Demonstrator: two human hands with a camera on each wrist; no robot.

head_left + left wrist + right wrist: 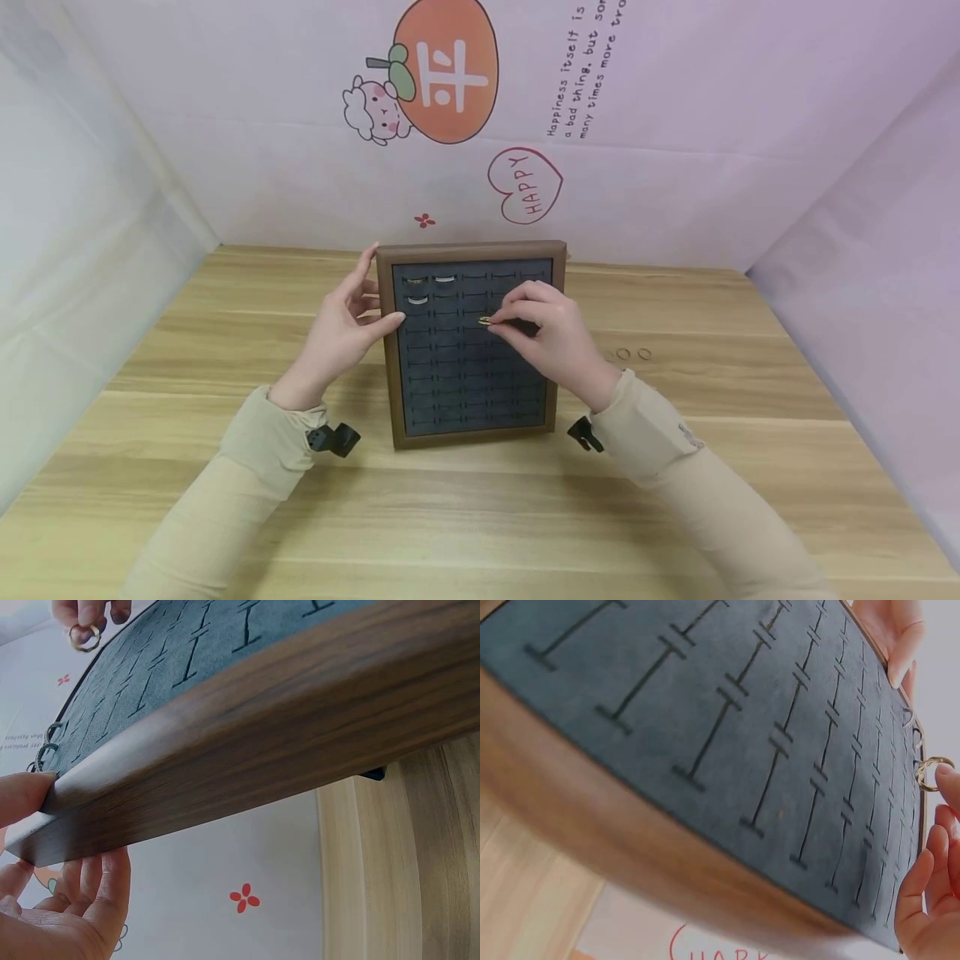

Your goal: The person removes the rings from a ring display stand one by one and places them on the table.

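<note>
A wooden-framed ring display board (472,367) with a dark grey-blue slotted pad leans upright on the table. My left hand (337,329) grips its left side, thumb over the front of the frame and fingers behind. Between thumb and fingertips, my right hand (551,333) pinches a gold ring (484,320) in front of the upper middle slots. The left wrist view shows this ring (85,638) as a thin band. Three rings sit in slots at the upper left: a gold one (415,281), a silver one (445,279) beside it and another silver one (417,300) below.
Loose rings (644,354) lie on the wood-grain table (720,400) to the right of the board, partly near the right wrist. A white printed cloth (645,192) stands behind the board, with more white cloth at both sides.
</note>
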